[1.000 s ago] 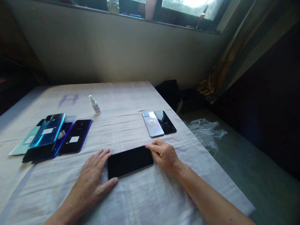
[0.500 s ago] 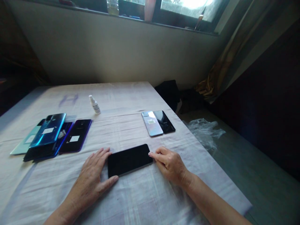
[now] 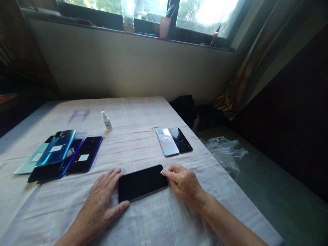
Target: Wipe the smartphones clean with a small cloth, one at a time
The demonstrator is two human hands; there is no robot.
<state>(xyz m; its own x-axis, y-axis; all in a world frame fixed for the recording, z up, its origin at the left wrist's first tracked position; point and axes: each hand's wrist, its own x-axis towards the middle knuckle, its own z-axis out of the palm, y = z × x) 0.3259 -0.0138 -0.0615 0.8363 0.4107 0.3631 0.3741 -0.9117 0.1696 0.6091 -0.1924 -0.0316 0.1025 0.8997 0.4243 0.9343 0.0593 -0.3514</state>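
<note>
Left hand (image 3: 102,200) is lying flat and open, right hand (image 3: 183,184) is resting loosely curled, each touching one end of a black smartphone (image 3: 142,182) lying screen-up near the table's (image 3: 159,222) front edge. Farther back, a silver phone (image 3: 167,141) and a black phone (image 3: 180,139) are sitting by the right edge, stacked phones (image 3: 55,155) by the left, a small spray bottle (image 3: 106,121) beyond.

home room | clothed table (image 3: 143,112) | curtained window (image 3: 205,13) | cluttered sill (image 3: 133,31)

phone (image 3: 142,182) between both hands, phone stack (image 3: 55,155) left, bottle (image 3: 106,121) behind
</note>
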